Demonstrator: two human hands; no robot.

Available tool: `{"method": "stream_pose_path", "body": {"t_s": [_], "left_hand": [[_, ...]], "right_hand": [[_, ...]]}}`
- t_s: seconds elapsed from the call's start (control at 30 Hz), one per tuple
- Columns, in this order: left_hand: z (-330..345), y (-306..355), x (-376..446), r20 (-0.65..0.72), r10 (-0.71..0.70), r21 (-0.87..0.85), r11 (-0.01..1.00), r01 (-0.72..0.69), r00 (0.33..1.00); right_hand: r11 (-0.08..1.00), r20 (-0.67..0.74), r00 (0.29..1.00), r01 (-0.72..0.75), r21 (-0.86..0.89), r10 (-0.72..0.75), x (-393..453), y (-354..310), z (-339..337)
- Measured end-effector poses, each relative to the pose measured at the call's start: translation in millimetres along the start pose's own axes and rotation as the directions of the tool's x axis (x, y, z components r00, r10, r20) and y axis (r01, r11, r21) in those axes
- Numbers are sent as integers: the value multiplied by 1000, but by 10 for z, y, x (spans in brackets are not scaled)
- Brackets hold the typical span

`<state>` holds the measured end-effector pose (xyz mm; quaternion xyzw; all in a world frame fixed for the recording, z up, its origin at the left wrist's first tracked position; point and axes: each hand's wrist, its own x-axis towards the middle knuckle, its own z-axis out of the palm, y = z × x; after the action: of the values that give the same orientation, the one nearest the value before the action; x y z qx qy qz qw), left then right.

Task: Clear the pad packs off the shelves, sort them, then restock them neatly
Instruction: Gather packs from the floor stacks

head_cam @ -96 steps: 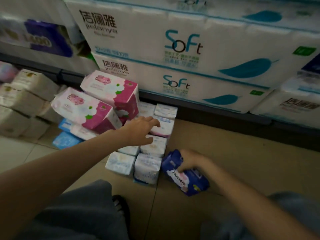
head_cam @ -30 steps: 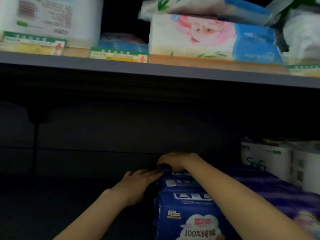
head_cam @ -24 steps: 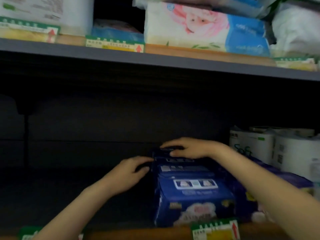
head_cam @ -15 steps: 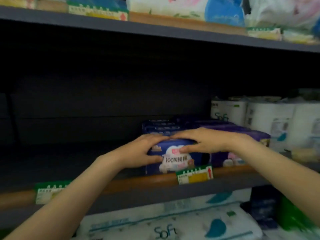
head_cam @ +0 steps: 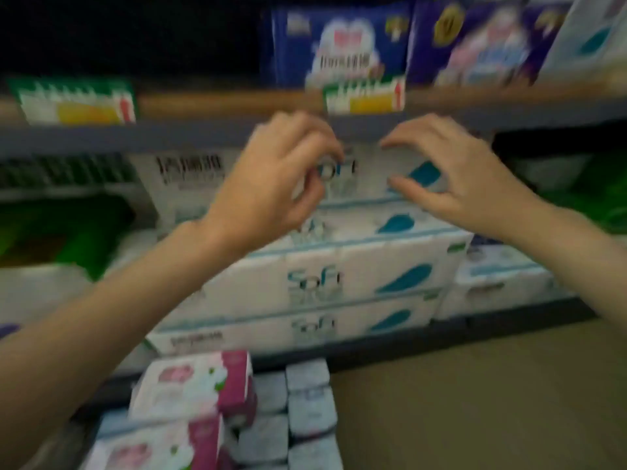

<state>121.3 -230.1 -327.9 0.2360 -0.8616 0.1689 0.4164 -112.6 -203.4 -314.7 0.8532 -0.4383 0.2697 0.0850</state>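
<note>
Both the left hand and right hand hung loosely curled, empty, below the soft, light blue plastic-wrapped pad pack, best squeezed by its sides.

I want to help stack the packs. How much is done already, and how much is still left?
Done: a dark blue pack and a purple pack stand on the shelf. In hand: nothing; the left hand and right hand are both empty, below the shelf edge. Left: the pink and white packs and small pale packs still wait on the floor.
</note>
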Motion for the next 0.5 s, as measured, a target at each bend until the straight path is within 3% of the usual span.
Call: {"method": "stream_pose_path", "body": {"t_s": [0.1,0.2,0.27,0.33,0.4,0.43,0.5], "left_hand": [[423,113,-878,269,-33,-1,999,35,963],[684,218,-1763,469,-153,67,988,137,870],[725,322,-2261,541,-229,127,973,191,809],[690,465,-2637,573,-276,179,961,212,772],[667,609,-2870,602,-243,165,970,179,761],[678,674,-2934,635,-213,135,977,165,742],[770,753,-2992,699,-136,86,991,106,702]], "right_hand": [[996,248,969,-7,84,-14,-501,29,820],[990,443,892,23,143,-85,-911,-44,1826],[983,596,792,30,179,-132,-1179,-147,2449],[986,772,622,6,168,-135,-1407,-221,2945],[991,863,494,-23,128,-100,-1559,-233,3296],[992,883,463,-46,119,-84,-1609,-210,3430],[993,883,468,-78,86,-40,-1680,-128,3636]]}}
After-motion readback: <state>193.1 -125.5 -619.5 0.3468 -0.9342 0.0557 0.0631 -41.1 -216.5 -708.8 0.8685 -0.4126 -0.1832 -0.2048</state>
